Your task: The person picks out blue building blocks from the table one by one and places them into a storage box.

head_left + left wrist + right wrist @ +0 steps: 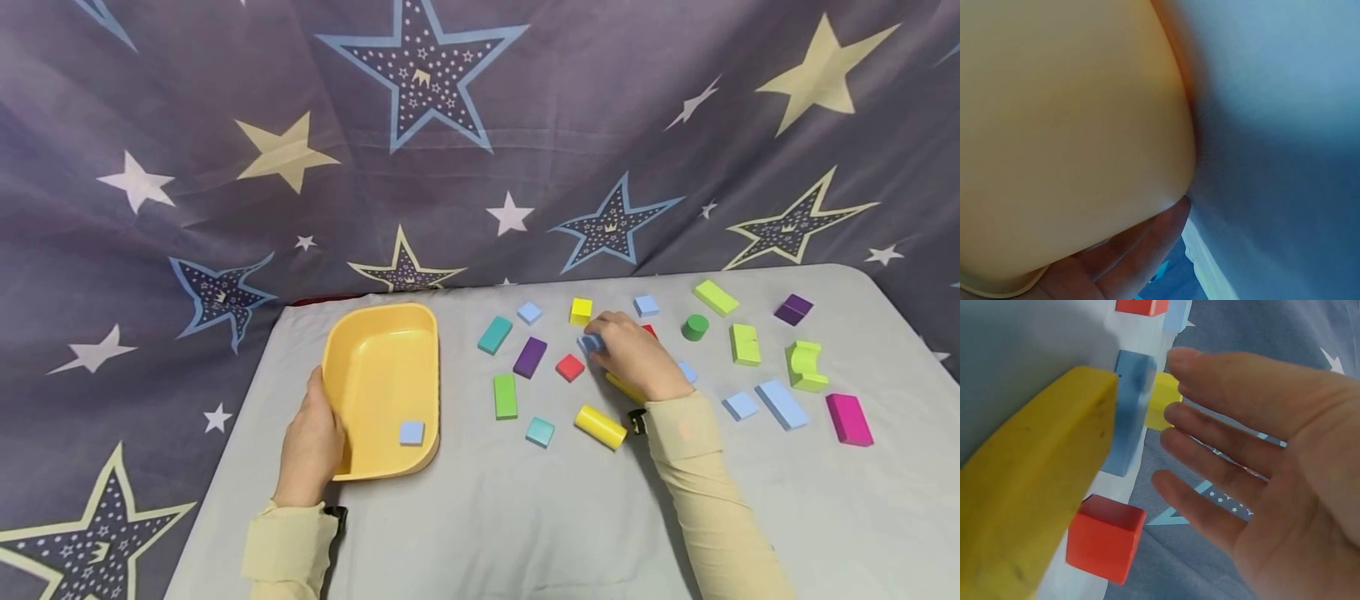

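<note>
While the left hand (pixel 309 442) is holding the yellow tray (pixel 375 379) by its left side, the right hand (pixel 633 354) is hovering right of the tray, fingers mostly extended, tips just beside a blue block (pixel 590 343). Can't tell whether those tips are touching it; no firm grip is showing.

Progress is looking early, judging by what's in versus out. Done: only one light-blue block (pixel 411 433) is lying inside the tray, toward its near right corner. Left: roughly twenty pieces are lying loose on the surface (pixel 465 517), all right of the tray.

Nearest the tray, a teal block (pixel 495 335) and a green block (pixel 506 397) are resting. Farther right of it, a yellow cube (pixel 581 311), a red block (pixel 570 367) and a yellow cylinder (pixel 601 427) are waiting. Farthest from it, a lime arch (pixel 806 367) and a magenta block (pixel 850 419) are sitting untouched.
</note>
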The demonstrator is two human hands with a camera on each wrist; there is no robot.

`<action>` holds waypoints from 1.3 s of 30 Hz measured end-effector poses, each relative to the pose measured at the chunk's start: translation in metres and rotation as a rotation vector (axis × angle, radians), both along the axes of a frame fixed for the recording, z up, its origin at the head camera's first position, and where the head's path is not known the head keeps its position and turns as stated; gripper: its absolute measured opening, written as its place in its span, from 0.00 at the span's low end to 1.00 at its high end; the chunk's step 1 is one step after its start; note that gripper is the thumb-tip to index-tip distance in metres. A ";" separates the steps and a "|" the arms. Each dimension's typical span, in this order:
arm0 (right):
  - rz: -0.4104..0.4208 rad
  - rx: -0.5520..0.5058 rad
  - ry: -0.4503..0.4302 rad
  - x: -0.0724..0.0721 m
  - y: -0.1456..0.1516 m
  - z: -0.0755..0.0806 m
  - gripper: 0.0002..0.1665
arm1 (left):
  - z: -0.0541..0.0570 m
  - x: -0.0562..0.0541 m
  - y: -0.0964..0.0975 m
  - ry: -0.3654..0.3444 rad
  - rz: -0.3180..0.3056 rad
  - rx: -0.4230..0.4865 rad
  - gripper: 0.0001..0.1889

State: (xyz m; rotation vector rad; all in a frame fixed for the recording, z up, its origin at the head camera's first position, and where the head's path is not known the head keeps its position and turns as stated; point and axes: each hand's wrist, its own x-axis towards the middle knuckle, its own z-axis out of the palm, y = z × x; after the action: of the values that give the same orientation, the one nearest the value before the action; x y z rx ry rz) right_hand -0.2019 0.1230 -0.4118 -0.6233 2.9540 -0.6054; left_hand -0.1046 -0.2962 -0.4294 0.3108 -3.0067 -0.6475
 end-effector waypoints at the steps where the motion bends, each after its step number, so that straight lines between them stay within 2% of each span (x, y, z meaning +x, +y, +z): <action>1: -0.007 0.006 -0.008 0.000 0.001 -0.001 0.21 | 0.000 0.000 0.000 -0.001 0.000 0.001 0.30; 13: -0.022 0.046 -0.021 -0.003 0.003 -0.007 0.22 | 0.000 0.001 0.001 0.002 0.001 -0.005 0.31; 21: -0.038 0.075 -0.045 -0.010 0.005 -0.011 0.24 | -0.001 0.000 0.002 0.004 0.008 -0.009 0.31; 29: -0.042 0.057 -0.062 -0.014 0.006 -0.015 0.24 | -0.001 0.000 0.003 0.003 0.014 -0.012 0.31; 39: -0.013 0.011 0.011 -0.018 0.007 -0.023 0.22 | -0.001 0.000 0.002 0.008 0.015 -0.011 0.31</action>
State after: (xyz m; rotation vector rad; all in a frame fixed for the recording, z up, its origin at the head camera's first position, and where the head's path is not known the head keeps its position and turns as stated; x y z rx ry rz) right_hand -0.2198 0.1300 -0.4347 -0.6087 2.9716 -0.5888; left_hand -0.1045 -0.2943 -0.4301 0.3286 -2.9964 -0.6299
